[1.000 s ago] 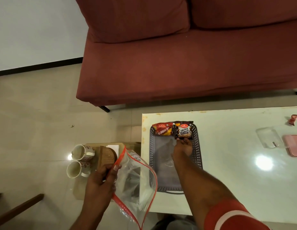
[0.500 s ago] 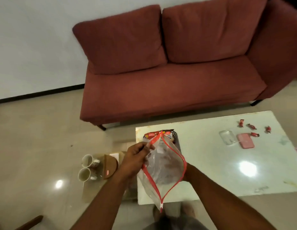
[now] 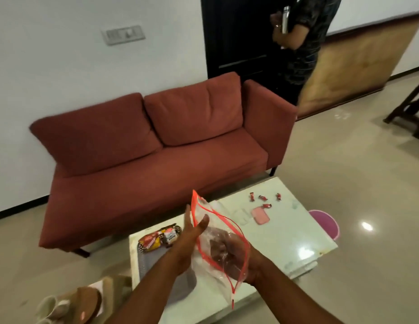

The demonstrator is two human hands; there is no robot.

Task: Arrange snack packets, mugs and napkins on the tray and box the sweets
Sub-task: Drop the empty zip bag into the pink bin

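Observation:
My left hand (image 3: 192,232) pinches the red-edged mouth of a clear zip bag (image 3: 218,220) held above the white table (image 3: 285,232). My right hand (image 3: 232,252) is inside the bag and shows blurred through the plastic, fingers curled on a dark packet (image 3: 215,250). Two snack packets (image 3: 159,238) lie at the far end of the grey tray (image 3: 145,260). Several red sweets (image 3: 262,198) lie near a pink lid (image 3: 260,215) and a clear box (image 3: 242,215). Mugs (image 3: 51,309), a brown napkin holder (image 3: 86,300) and white napkins (image 3: 96,286) sit low on the left.
A red sofa (image 3: 157,160) stands behind the table. A purple stool (image 3: 325,220) sits at the table's right end. A person (image 3: 297,38) stands by the dark door at the back. Dark wooden furniture (image 3: 412,108) is at the far right.
My right hand left the tray and went into the zip bag. My left hand lifted the bag over the table. The view tilted up and to the right.

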